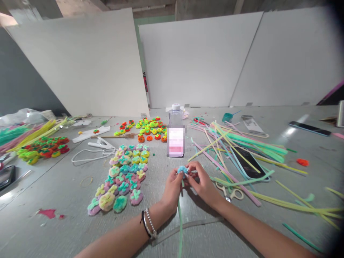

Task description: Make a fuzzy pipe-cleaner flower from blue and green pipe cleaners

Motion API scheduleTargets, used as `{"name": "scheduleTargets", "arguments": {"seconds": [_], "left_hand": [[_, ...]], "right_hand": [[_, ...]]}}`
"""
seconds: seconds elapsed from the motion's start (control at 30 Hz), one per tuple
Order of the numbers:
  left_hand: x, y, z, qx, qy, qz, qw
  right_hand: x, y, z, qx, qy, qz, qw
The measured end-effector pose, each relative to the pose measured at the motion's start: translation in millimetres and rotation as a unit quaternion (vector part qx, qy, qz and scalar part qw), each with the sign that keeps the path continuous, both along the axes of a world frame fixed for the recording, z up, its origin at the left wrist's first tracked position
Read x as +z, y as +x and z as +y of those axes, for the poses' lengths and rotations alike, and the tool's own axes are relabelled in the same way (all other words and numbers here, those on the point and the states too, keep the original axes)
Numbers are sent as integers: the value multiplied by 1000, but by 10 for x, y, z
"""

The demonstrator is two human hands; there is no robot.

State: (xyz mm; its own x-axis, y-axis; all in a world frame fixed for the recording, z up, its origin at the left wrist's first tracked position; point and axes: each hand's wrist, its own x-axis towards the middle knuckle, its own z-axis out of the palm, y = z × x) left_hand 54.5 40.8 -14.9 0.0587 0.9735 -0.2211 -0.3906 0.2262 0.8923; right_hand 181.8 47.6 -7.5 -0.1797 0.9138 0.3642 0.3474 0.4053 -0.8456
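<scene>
At the middle of the table, my left hand (172, 184) pinches a small light-blue pipe-cleaner piece (182, 170). Fingers of my right hand (199, 179) close on the same piece from the other side. A pale green pipe cleaner (180, 222) hangs down from between the hands toward the table's front edge; how it joins the blue piece is hidden by the fingers. Rows of finished pastel pipe-cleaner flowers (124, 169) lie left of my hands. Cream-handled scissors (230, 192) rest beside my right forearm.
A clear bottle (176, 117) stands behind my hands. Loose pipe cleaners (223, 175) and a phone (248, 163) spread to the right. Red and yellow pieces (150, 125) sit farther back, with another pile (44, 148) at left. A white-handled tool with a cord (100, 144) lies left.
</scene>
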Motion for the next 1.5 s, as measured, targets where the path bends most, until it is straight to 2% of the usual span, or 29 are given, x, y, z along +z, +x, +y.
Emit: {"name": "scheduleTargets", "arguments": {"seconds": [0.27, 0.47, 0.83, 1.2, 1.5], "left_hand": [[46, -1, 5, 9, 1, -7, 1000], [36, 12, 1, -6, 4, -10, 1000], [86, 27, -7, -34, 27, -17, 999], [107, 23, -18, -26, 33, -17, 999], [82, 34, -21, -15, 31, -8, 999]], "right_hand": [[42, -12, -68, 27, 43, -36, 998], [-34, 6, -35, -20, -28, 27, 999], [18, 32, -25, 13, -79, 3, 997], [-45, 14, -2, 0, -58, 1, 998], [-22, 15, -15, -1, -52, 8, 999]]}}
